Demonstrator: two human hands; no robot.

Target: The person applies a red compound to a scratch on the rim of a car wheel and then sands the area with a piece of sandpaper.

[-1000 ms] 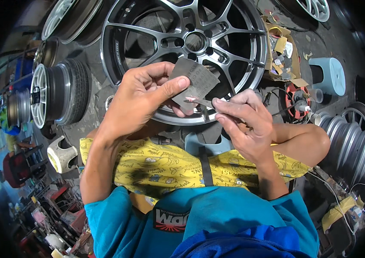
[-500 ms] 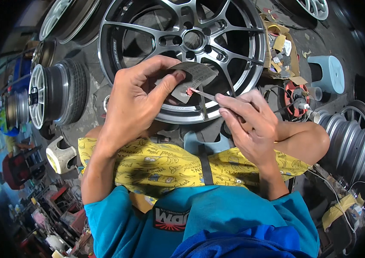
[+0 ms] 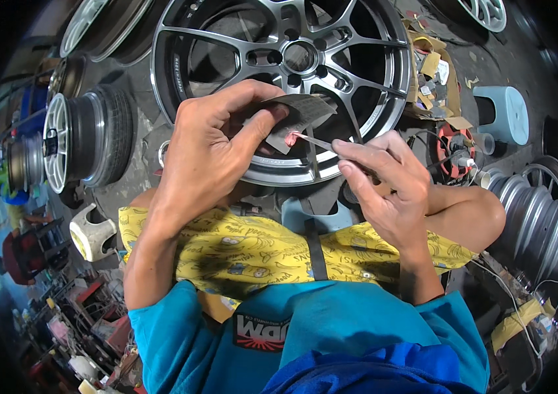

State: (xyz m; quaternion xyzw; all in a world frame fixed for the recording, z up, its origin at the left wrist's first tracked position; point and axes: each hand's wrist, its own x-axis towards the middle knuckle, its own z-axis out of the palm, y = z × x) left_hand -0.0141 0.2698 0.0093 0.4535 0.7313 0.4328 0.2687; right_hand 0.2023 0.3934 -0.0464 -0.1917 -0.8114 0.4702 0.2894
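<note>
My left hand pinches a curled grey piece of sandpaper between thumb and fingers. A small dab of pink paste sits near its lower corner. My right hand is closed round a thin, narrow metal blade, whose tip touches the paste. Its handle end is hidden in my fingers. Just beyond and below both hands lies a dark grey multi-spoke wheel rim with a bright machined lip, partly covered by my left hand and the sandpaper.
A torn cardboard box of scraps lies right of the rim, near a light blue stool and a red cable reel. More wheels stand at left and right. A white stool is at my left.
The blade tip has worked at the pink paste, which looks more gathered into a lump. The sandpaper has tilted slightly and looks darker. Both hands stay nearly in place.
</note>
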